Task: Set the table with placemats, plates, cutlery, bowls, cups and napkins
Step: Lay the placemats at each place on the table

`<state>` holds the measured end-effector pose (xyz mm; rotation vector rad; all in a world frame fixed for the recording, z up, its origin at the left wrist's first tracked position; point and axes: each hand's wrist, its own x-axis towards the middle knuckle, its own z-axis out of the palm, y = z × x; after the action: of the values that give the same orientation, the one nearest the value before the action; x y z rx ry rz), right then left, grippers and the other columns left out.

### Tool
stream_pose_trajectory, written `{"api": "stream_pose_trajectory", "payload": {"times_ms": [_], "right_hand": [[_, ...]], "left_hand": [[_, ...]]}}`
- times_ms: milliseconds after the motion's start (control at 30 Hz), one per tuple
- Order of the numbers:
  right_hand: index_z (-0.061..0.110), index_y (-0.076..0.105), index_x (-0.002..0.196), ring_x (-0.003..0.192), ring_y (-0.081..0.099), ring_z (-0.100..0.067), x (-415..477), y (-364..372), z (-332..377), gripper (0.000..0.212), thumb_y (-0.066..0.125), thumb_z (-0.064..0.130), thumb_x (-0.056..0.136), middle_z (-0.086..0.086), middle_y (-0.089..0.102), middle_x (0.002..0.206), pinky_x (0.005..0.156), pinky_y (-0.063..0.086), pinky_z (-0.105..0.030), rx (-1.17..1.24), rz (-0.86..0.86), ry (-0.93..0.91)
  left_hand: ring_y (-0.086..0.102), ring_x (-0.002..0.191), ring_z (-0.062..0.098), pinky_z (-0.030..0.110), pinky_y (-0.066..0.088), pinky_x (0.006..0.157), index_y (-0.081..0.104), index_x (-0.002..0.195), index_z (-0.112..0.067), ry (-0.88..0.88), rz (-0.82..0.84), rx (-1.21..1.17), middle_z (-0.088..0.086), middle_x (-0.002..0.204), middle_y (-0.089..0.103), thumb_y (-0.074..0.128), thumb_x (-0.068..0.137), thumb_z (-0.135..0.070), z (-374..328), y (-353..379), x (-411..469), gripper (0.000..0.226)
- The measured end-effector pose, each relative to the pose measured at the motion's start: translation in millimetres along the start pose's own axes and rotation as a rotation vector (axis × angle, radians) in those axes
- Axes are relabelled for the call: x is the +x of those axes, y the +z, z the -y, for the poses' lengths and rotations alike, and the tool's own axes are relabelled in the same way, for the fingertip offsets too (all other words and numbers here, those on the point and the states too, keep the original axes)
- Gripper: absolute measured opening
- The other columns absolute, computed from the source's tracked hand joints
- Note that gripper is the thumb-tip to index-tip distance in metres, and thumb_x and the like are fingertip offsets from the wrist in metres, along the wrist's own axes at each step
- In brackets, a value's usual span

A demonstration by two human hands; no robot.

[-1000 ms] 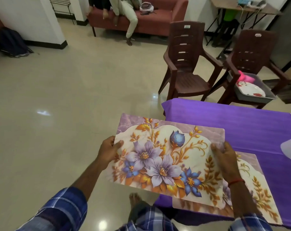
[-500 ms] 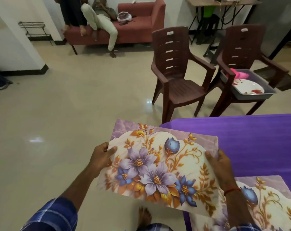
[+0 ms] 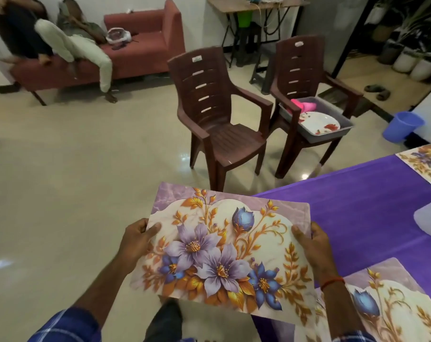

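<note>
Held placemat (image 3: 224, 248): flat, floral side up, tilted slightly, gripped at both short edges. It hangs mostly over the floor, and its right end overlaps the near corner of the table (image 3: 357, 208).

Left hand (image 3: 135, 239): clamps the left edge, thumb on top, fingers curled beneath.

Right hand (image 3: 313, 245): clamps the right edge, thumb on top, fingers out of sight under the mat.

A second mat (image 3: 392, 304) lies flat on the purple cloth at the near edge, just beside the right wrist. A third mat (image 3: 424, 161) lies at the far side, well apart.

Two brown chairs stand beyond the table. The left chair (image 3: 219, 119) has a bare seat. The right chair (image 3: 303, 70) carries a grey tub (image 3: 342, 129) with a plate (image 3: 320, 123) and pink items inside.
</note>
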<state>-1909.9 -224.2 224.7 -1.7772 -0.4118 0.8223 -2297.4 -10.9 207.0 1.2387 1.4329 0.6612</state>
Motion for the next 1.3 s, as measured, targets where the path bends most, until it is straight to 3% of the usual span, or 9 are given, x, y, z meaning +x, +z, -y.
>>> {"api": "stream_pose_trajectory", "payload": {"times_ms": [133,300,500,600,800,967,1200,1300], "right_hand": [[0.018,0.067,0.1,0.085,0.072,-0.026,22,16,10,0.008,0.071,0.021,0.093,-0.008,0.075,0.095,0.067,0.056,-0.035,0.007,-0.097,-0.003],[0.015,0.067,0.1,0.084,0.071,-0.031,49,45,28,0.009,0.071,0.018,0.092,-0.013,0.075,0.095,0.072,0.058,-0.04,0.037,-0.196,0.032],[0.016,0.064,0.101,0.085,0.07,-0.029,67,80,59,0.008,0.068,0.02,0.095,-0.012,0.073,0.097,0.067,0.056,-0.035,0.03,-0.318,0.039],[0.014,0.064,0.106,0.085,0.07,-0.026,71,92,67,0.011,0.067,0.017,0.096,-0.009,0.073,0.097,0.063,0.06,-0.033,0.037,-0.394,0.037],[0.019,0.066,0.109,0.092,0.073,-0.03,82,86,60,0.019,0.07,0.028,0.093,-0.007,0.075,0.102,0.084,0.059,-0.053,0.025,-0.537,0.105],[0.018,0.066,0.114,0.093,0.072,-0.029,105,78,57,0.022,0.069,0.028,0.094,-0.007,0.075,0.104,0.085,0.059,-0.052,0.048,-0.647,0.12],[0.02,0.065,0.106,0.093,0.071,-0.03,144,68,59,0.017,0.068,0.032,0.095,-0.006,0.074,0.102,0.085,0.059,-0.053,0.103,-0.774,0.171],[0.019,0.065,0.105,0.093,0.071,-0.031,160,64,68,0.013,0.066,0.028,0.096,-0.007,0.074,0.102,0.085,0.059,-0.052,0.139,-0.815,0.181]], "left_hand": [[0.06,0.06,0.011,0.024,0.05,0.048,0.074,0.092,-0.008,0.02,0.084,-0.014,0.002,0.075,0.072,0.074,0.093,-0.013,-22,12,60,0.005],[0.06,0.065,0.013,0.028,0.051,0.059,0.075,0.09,-0.009,0.045,0.183,-0.005,0.0,0.075,0.073,0.074,0.092,-0.012,-51,19,138,0.003],[0.065,0.065,0.013,0.027,0.053,0.056,0.073,0.093,-0.01,0.059,0.32,0.041,-0.001,0.077,0.074,0.073,0.094,-0.015,-94,30,222,0.006],[0.068,0.071,0.016,0.031,0.055,0.062,0.074,0.096,-0.01,0.07,0.384,0.072,0.002,0.083,0.076,0.073,0.094,-0.017,-110,42,256,0.007],[0.072,0.079,0.02,0.037,0.06,0.072,0.075,0.097,-0.013,0.12,0.531,0.129,-0.002,0.086,0.079,0.073,0.094,-0.021,-146,85,305,0.008],[0.073,0.081,0.023,0.041,0.061,0.076,0.074,0.097,-0.012,0.169,0.632,0.206,0.003,0.088,0.078,0.072,0.095,-0.024,-177,141,345,0.012],[0.072,0.079,0.022,0.032,0.057,0.065,0.071,0.097,-0.011,0.184,0.774,0.285,0.005,0.088,0.077,0.071,0.096,-0.024,-233,216,395,0.013],[0.069,0.077,0.022,0.038,0.059,0.068,0.072,0.091,-0.008,0.245,0.787,0.311,0.008,0.085,0.076,0.073,0.094,-0.02,-253,248,417,0.012]]}}
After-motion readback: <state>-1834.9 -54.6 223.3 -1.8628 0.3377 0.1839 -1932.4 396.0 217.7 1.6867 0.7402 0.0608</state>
